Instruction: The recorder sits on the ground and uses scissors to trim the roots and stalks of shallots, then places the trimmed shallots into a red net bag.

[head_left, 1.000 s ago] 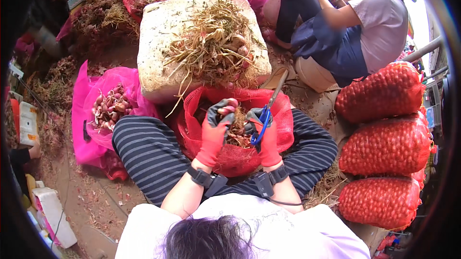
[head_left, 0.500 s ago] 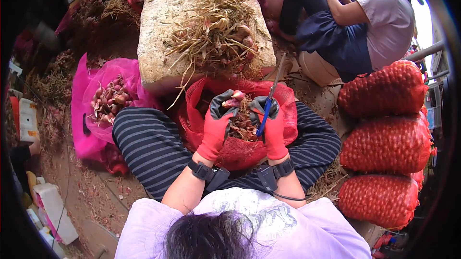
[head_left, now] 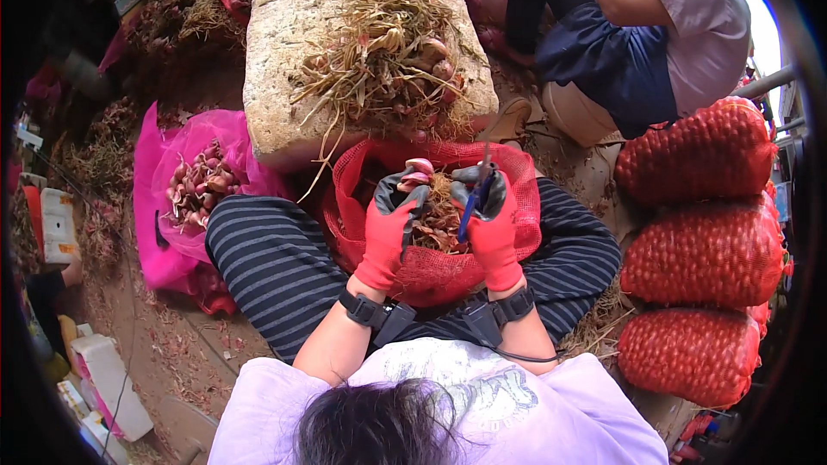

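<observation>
In a red-and-black glove, my left hand (head_left: 392,222) is closed around a small clump of pink shallots (head_left: 417,174), with roots showing beside it. My right hand (head_left: 495,222), gloved alike, grips blue-handled scissors (head_left: 466,217); their dark blades point up and away from me. Both hands are close together over an open red mesh bag (head_left: 413,274) between my crossed legs. Loose dry skins and trimmings (head_left: 437,230) lie inside that bag. Beyond it, a heap of shallots with dried stalks (head_left: 379,60) rests on a worn foam block (head_left: 280,77).
To the left, a bright pink mesh bag (head_left: 152,232) holds loose shallots (head_left: 202,186). Filled red mesh sacks (head_left: 699,256) are stacked at right. A co-worker (head_left: 633,43) sits at the far right. White foam boxes (head_left: 112,383) stand at the lower left.
The scissors have turned in my right hand, so their blades look shorter and more upright. My left hand still holds the shallots, slightly shifted. The co-worker's arms have moved up.
</observation>
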Demonstrator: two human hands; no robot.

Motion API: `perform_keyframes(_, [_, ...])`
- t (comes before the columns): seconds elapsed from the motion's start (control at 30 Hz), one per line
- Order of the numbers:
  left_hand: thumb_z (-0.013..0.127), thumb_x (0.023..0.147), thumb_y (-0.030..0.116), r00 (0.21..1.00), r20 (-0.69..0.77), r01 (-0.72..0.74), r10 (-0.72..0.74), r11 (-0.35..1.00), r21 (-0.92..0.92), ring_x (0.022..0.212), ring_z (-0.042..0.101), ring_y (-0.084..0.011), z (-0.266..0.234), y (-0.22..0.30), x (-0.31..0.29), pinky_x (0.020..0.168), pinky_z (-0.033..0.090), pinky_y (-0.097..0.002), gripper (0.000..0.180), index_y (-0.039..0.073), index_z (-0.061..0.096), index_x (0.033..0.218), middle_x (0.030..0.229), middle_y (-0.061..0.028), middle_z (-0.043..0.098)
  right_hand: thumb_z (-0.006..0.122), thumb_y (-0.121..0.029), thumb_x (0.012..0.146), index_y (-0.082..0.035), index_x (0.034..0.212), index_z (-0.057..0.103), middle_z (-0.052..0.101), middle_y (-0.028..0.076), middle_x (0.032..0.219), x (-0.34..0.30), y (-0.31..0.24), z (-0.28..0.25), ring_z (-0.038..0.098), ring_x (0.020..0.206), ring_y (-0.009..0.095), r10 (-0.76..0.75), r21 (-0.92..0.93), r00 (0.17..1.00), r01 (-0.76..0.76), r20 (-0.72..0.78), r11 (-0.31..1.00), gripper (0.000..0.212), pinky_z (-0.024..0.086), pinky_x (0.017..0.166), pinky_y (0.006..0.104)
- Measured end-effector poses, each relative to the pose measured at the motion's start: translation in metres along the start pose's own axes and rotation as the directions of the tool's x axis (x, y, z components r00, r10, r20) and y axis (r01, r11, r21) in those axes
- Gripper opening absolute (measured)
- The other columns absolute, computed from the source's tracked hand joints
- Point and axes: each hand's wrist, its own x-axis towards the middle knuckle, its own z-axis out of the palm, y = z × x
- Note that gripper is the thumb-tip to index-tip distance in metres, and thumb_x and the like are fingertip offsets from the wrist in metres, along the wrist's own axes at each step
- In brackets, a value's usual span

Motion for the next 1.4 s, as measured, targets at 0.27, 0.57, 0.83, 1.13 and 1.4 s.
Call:
perform_keyframes(0.27, [0.061,0.081,-0.002,0.987,-0.009,-0.159,0.163,0.974,0.161,0.086,0.057,-0.0101,0.018,0.019,-0.009,0.079,0.049,-0.0246,0.028,0.002,0.052,0.107,0.095,-0.0025,0.058,0.065,-0.004,0.076,0.000,0.102,0.051,0.060,0.007,0.085,0.008,0.016,0.015,0.058,0.078,0.011,-0.064,-0.211,0.996,0.075,0.056,0.975,0.030,0.048,0.070,0.0267])
perform_keyframes(0.57, [0.056,0.090,0.020,0.969,0.000,0.244,-0.246,0.962,-0.120,0.073,0.055,-0.0080,0.002,0.009,-0.002,0.065,0.046,-0.0211,0.016,0.012,0.055,0.104,0.084,0.0034,0.056,0.063,0.007,0.075,0.000,0.105,0.052,0.061,0.004,0.095,0.009,0.018,-0.006,0.059,0.086,0.012,0.210,0.316,0.975,-0.223,0.073,0.922,0.033,0.048,0.079,0.0243])
perform_keyframes(0.83, [0.057,0.088,0.016,0.990,-0.038,0.141,-0.136,0.975,0.174,0.088,0.052,-0.0081,-0.003,-0.001,0.000,0.077,0.046,-0.0214,0.027,0.006,0.052,0.113,0.102,-0.0005,0.052,0.061,-0.004,0.080,-0.001,0.096,0.059,0.062,0.003,0.083,0.020,0.026,-0.009,0.059,0.074,0.010,0.285,0.227,0.933,-0.333,0.219,0.915,0.016,0.049,0.065,0.0228])
perform_keyframes(1.13, [0.053,0.091,0.025,0.937,0.071,0.327,-0.341,0.931,0.162,0.076,0.055,-0.0078,0.015,0.016,0.001,0.070,0.048,-0.0219,0.037,0.004,0.048,0.121,0.089,0.0011,0.058,0.059,-0.010,0.083,0.000,0.103,0.058,0.063,0.003,0.082,0.012,0.034,-0.026,0.059,0.070,0.009,0.380,0.446,0.860,-0.504,0.341,0.740,0.022,0.050,0.061,0.0207])
perform_keyframes(1.4, [0.043,0.092,0.043,0.635,0.307,0.727,-0.709,0.414,-0.548,0.044,0.043,-0.0101,-0.002,0.023,0.003,0.037,0.033,-0.0194,0.034,0.012,0.057,0.093,0.070,-0.0031,0.056,0.061,-0.008,0.083,-0.001,0.109,0.056,0.062,0.003,0.089,0.015,0.011,-0.026,0.060,0.079,0.008,0.347,0.358,0.876,-0.459,0.335,0.813,0.027,0.049,0.067,0.0199])
